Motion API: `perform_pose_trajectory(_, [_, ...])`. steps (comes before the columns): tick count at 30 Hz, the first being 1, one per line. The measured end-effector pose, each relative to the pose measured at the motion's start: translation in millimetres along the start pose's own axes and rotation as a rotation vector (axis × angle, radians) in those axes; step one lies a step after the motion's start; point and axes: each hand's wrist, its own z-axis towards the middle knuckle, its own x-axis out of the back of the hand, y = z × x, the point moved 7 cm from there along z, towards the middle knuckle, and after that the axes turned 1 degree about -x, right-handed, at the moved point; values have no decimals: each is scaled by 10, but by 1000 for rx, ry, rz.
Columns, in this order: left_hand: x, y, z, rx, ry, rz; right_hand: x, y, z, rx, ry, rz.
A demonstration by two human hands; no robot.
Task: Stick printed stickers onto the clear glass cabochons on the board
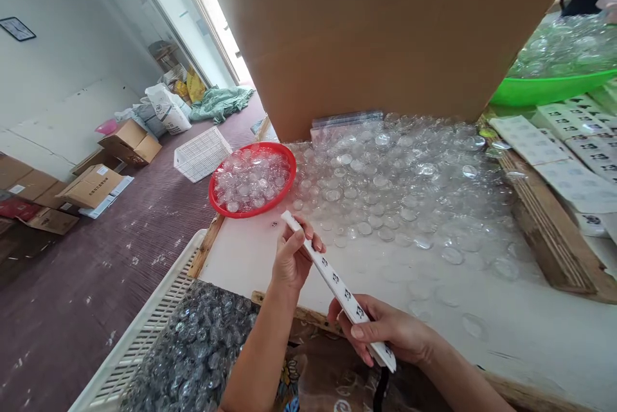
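A long, narrow white strip [340,290] with small black printed figures slants across the front of the table; it looks like a folded sticker sheet. Around its far end my left hand [295,256] is closed, thumb on top. My right hand [378,327] pinches the near end, with the thumb on the printed face and the fingers beneath. Beyond the hands, many clear plastic round pieces [385,187] lie spread over the white tabletop [308,290]. A red basin [212,197] filled with similar clear pieces stands left of them.
A cardboard sheet [376,33] rises at the back. At right are printed sticker sheets [578,142], stacked cardboard [554,238] and a green basin [549,89] of clear pieces. A white crate [144,328] holding clear pieces stands lower left; boxes [91,187] sit on the floor.
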Motion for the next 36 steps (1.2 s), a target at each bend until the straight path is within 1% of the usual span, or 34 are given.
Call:
perform_pose_trajectory(5, [-23,15,1,-4,44,20,54,-23,-49,-9,90,-83])
perform_pose_trajectory(10, [-41,19,-14,-3,95,33,33,-70,-79,36,79,-149])
perform_pose_trajectory(14, [-59,6,-25,-21,81,-28,-5,-133,-101,51,92,-209])
perform_pose_trajectory(16, [-50,-11,-29,-26,76,-48,-6,-194,-118,66,151,-283])
perform_pose_trajectory(19, [-5,-40,-37,-34,100,-42,28,-280,-153,81,287,-425])
perform_pose_trajectory(23, [68,-104,-57,-20,176,-42,85,-305,-193,74,412,-607])
perform_pose_trajectory(26, [64,-177,-66,-4,182,-49,105,-321,-225,76,497,-761])
perform_pose_trajectory(29, [81,-249,-73,-22,204,-44,110,-369,-270,62,615,-934])
perform_pose_trajectory(31, [138,-282,-94,-45,265,9,118,-406,-302,67,695,-1025])
perform_pose_trajectory(34, [235,-255,-159,-136,373,139,155,-413,-330,97,773,-1109])
perform_pose_trajectory(36, [247,-232,-199,-182,386,212,193,-380,-338,102,820,-1182])
